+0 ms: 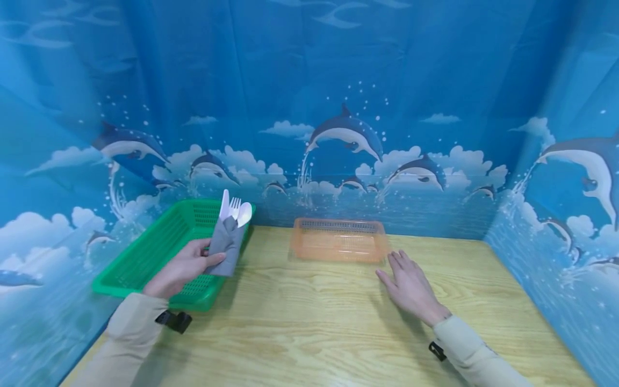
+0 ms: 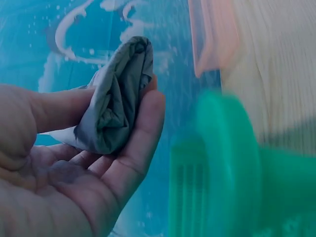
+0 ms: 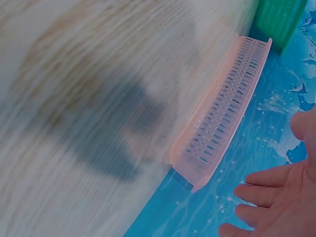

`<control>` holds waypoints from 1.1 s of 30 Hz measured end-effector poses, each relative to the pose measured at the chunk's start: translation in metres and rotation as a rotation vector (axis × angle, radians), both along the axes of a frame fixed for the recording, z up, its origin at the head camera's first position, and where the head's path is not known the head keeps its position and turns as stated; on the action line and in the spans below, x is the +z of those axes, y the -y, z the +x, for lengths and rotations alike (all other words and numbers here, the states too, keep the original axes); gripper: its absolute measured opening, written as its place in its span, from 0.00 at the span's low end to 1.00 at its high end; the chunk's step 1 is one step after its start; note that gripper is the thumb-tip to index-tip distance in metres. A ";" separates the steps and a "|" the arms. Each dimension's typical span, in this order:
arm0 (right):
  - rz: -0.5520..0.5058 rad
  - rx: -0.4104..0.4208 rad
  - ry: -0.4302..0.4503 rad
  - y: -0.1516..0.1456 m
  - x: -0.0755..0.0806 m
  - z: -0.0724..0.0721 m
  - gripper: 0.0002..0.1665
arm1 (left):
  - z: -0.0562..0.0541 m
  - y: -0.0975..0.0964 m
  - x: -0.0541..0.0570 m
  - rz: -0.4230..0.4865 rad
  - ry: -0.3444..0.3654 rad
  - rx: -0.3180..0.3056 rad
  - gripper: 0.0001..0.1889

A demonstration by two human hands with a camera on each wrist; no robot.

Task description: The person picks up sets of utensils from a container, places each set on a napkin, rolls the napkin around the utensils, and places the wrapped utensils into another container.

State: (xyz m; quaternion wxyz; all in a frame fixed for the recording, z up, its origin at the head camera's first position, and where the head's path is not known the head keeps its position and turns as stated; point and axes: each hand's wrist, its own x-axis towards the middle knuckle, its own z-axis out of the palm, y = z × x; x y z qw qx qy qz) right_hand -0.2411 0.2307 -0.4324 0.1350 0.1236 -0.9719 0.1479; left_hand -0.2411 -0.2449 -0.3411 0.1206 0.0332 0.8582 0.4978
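Note:
My left hand (image 1: 186, 266) holds a folded grey napkin (image 1: 226, 244) between thumb and fingers, above the right side of a green basket (image 1: 108, 287). Out of the napkin's top stick a knife (image 1: 224, 204), a fork (image 1: 234, 207) and a spoon (image 1: 245, 214), all pale. The left wrist view shows the rolled end of the napkin (image 2: 116, 106) pinched by the thumb; the cutlery is mostly hidden there. My right hand (image 1: 411, 285) hovers over the table with fingers extended and holds nothing, just right of an orange basket (image 1: 338, 255).
The shallow orange basket stands at the back middle of the wooden table (image 1: 300, 333), against a blue dolphin-print curtain (image 1: 300, 70). The larger green basket sits at the left, its raised rim close to my left hand. The curtain also closes off both sides.

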 end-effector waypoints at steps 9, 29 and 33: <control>0.000 0.005 0.027 0.001 -0.002 0.002 0.39 | 0.001 0.037 -0.009 -0.043 0.050 0.005 0.27; -0.006 0.037 -0.003 0.008 -0.005 0.001 0.39 | -0.013 0.057 -0.033 -0.314 0.071 -0.006 0.23; -0.016 0.040 0.006 0.009 -0.007 0.001 0.39 | -0.018 0.057 -0.037 -0.373 0.109 -0.030 0.25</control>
